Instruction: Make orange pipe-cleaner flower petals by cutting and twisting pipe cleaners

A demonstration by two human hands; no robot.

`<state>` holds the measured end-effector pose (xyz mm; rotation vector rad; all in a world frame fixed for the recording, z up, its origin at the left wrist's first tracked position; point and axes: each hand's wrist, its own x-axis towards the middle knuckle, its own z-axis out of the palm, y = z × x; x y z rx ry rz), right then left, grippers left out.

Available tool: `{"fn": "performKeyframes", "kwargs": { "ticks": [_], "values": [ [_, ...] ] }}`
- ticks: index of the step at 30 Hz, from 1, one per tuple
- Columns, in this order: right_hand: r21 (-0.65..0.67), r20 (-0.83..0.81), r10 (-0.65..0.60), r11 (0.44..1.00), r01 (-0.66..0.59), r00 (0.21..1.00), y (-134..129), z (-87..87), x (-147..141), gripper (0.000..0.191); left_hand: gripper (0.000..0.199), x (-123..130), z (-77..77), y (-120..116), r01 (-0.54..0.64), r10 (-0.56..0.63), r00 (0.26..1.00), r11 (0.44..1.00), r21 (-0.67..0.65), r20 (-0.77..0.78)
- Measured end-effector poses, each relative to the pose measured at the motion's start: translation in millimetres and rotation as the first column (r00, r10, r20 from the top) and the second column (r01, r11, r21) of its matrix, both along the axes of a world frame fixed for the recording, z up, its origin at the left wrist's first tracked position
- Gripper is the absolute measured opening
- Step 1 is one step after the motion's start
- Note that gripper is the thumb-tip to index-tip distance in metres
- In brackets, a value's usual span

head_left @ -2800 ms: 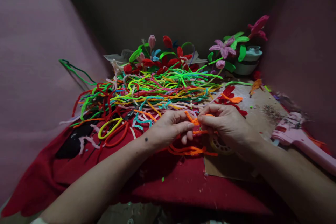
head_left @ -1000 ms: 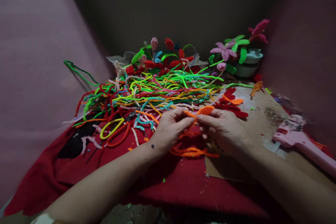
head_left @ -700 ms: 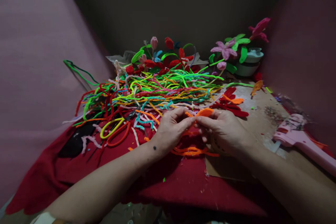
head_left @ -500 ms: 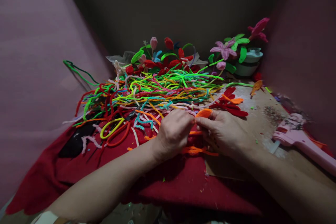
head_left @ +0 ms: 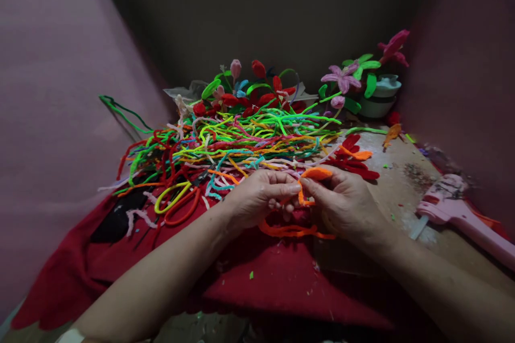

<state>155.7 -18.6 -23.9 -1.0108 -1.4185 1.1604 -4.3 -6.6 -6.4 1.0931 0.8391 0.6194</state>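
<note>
My right hand [head_left: 344, 198] pinches an orange pipe-cleaner petal [head_left: 317, 173], which sticks up above the thumb. My left hand [head_left: 265, 195] is closed at the petal's lower end, thumb and forefinger on the orange pipe cleaner close to the right fingertips. A short bent orange end hangs between the two hands. Below them, loose orange pipe cleaners [head_left: 289, 232] lie on the red cloth [head_left: 265, 273]. Just behind my right hand are red petals [head_left: 350, 163] with an orange piece [head_left: 358, 154] on top.
A heap of coloured pipe cleaners [head_left: 257, 136] spreads behind my hands. Finished flowers [head_left: 257, 94] stand at the back, with a pale pot [head_left: 379, 97] at the back right. A pink glue gun [head_left: 450, 203] lies right; a black object [head_left: 120, 220] lies left.
My left hand has turned from a fist to a pinch with the thumb on top. The petal has tilted flatter, and its bent orange end now shows between the hands.
</note>
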Motion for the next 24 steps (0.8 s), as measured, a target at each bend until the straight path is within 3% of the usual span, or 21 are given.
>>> {"fn": "performKeyframes", "kwargs": {
  "ticks": [2, 4, 6, 7, 8, 9, 10, 11, 12, 13, 14, 16, 18, 19, 20, 21, 22, 23, 24],
  "values": [
    [0.115, 0.113, -0.024, 0.993, 0.011, 0.993, -1.1, -1.4, 1.7, 0.01, 0.014, 0.9, 0.0, -0.8, -0.006, 0.006, 1.0, 1.0, -0.024, -0.002],
    [0.224, 0.232, -0.085, 0.974, 0.031, 0.969, -3.1, 0.1, 2.5, 0.01, 0.017, 3.0, 0.8, -3.5, -0.009, 0.012, 0.998, 0.999, 0.039, -0.064],
    [0.278, 0.292, -0.141, 0.959, 0.057, 0.946, -5.4, 3.3, 1.5, 0.011, 0.018, 5.6, 1.3, -7.5, -0.013, 0.07, 0.974, 0.967, 0.254, -0.215],
    [0.263, 0.289, -0.153, 0.962, 0.075, 0.945, -6.4, 4.9, 0.4, 0.01, 0.018, 6.8, 1.2, -9.7, 0.006, 0.144, 0.939, 0.899, 0.437, -0.311],
    [0.209, 0.26, -0.143, 0.974, 0.089, 0.955, -6.9, 6.1, -1.0, 0.01, 0.018, 7.6, 0.7, -11.8, 0.057, 0.263, 0.882, 0.765, 0.642, -0.391],
    [0.115, 0.196, -0.115, 0.989, 0.093, 0.974, -7.0, 6.9, -2.5, 0.01, 0.018, 8.0, 0.1, -13.7, 0.158, 0.402, 0.806, 0.562, 0.812, -0.435],
    [-0.019, 0.098, -0.074, 0.997, 0.076, 0.992, -6.5, 7.4, -3.8, 0.011, 0.019, 7.7, -0.6, -15.2, 0.297, 0.532, 0.729, 0.32, 0.9, -0.43],
    [-0.177, -0.024, -0.034, 0.984, 0.029, 0.999, -5.5, 7.6, -4.8, 0.013, 0.019, 6.8, -1.1, -16.1, 0.439, 0.63, 0.67, 0.09, 0.894, -0.393],
    [-0.331, -0.153, -0.01, 0.943, -0.041, 0.988, -4.0, 7.8, -5.3, 0.017, 0.019, 5.2, -1.5, -16.3, 0.554, 0.688, 0.636, -0.091, 0.827, -0.35],
    [-0.463, -0.27, -0.004, 0.877, -0.126, 0.963, -2.2, 8.2, -5.4, 0.02, 0.019, 3.1, -1.6, -15.9, 0.628, 0.714, 0.625, -0.218, 0.747, -0.316],
    [-0.555, -0.357, -0.011, 0.807, -0.203, 0.934, -0.2, 8.8, -4.9, 0.021, 0.018, 0.5, -1.6, -14.9, 0.666, 0.719, 0.629, -0.301, 0.682, -0.297],
    [-0.647, -0.444, -0.027, 0.701, -0.299, 0.896, 3.7, 10.9, -2.9, 0.018, 0.014, -4.8, -1.8, -11.1, 0.672, 0.697, 0.66, -0.38, 0.636, -0.281],
    [-0.645, -0.483, -0.022, 0.686, -0.338, 0.876, 6.6, 13.2, 0.0, 0.015, 0.01, -8.7, -2.9, -5.7, 0.604, 0.664, 0.7, -0.354, 0.714, -0.263],
    [-0.623, -0.491, -0.015, 0.705, -0.34, 0.871, 7.7, 13.9, 1.7, 0.015, 0.009, -9.5, -3.6, -2.9, 0.521, 0.645, 0.725, -0.284, 0.805, -0.242],
    [-0.593, -0.494, -0.005, 0.734, -0.332, 0.87, 8.4, 14.3, 3.5, 0.016, 0.01, -9.7, -4.3, 0.0, 0.385, 0.626, 0.752, -0.162, 0.909, -0.207],
    [-0.56, -0.492, 0.007, 0.764, -0.322, 0.871, 8.8, 14.4, 5.2, 0.019, 0.01, -9.2, -4.6, 2.6, 0.202, 0.604, 0.778, 0.02, 0.979, -0.173],
    [-0.523, -0.481, 0.024, 0.794, -0.309, 0.876, 8.9, 14.3, 6.8, 0.02, 0.011, -8.3, -4.6, 4.9, 0.003, 0.572, 0.806, 0.251, 0.968, -0.151],
    [-0.484, -0.461, 0.04, 0.826, -0.29, 0.886, 8.6, 14.2, 8.2, 0.022, 0.012, -7.2, -4.1, 6.7, -0.16, 0.517, 0.844, 0.497, 0.853, -0.143],
    [-0.438, -0.436, 0.059, 0.858, -0.268, 0.898, 7.7, 14.4, 9.2, 0.021, 0.017, -6.2, -3.3, 8.1, -0.246, 0.431, 0.892, 0.717, 0.653, -0.137]
  ]
}}
